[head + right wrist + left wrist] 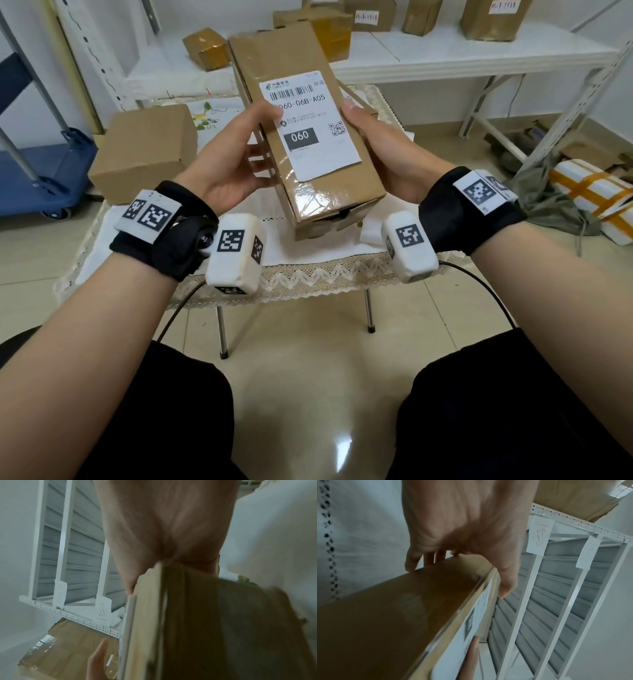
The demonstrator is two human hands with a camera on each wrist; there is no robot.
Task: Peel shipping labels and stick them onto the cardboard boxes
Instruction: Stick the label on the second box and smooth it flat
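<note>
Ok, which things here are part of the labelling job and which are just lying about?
In the job:
- long cardboard box, held by left hand and right hand
- shipping label stuck on it
- plain box on the table

Lying about:
- blue trolley
- white taped parcel

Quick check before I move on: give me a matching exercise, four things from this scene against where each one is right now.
Things:
1. white shipping label
2. long brown cardboard box
3. squat plain cardboard box
4. blue platform trolley

Places:
A. on the floor at far left
B. held between left hand and right hand
C. stuck on the held box's top face
D. on the cloth-covered table, left of the hands

Pairs: 1-C, 2-B, 3-D, 4-A
</note>
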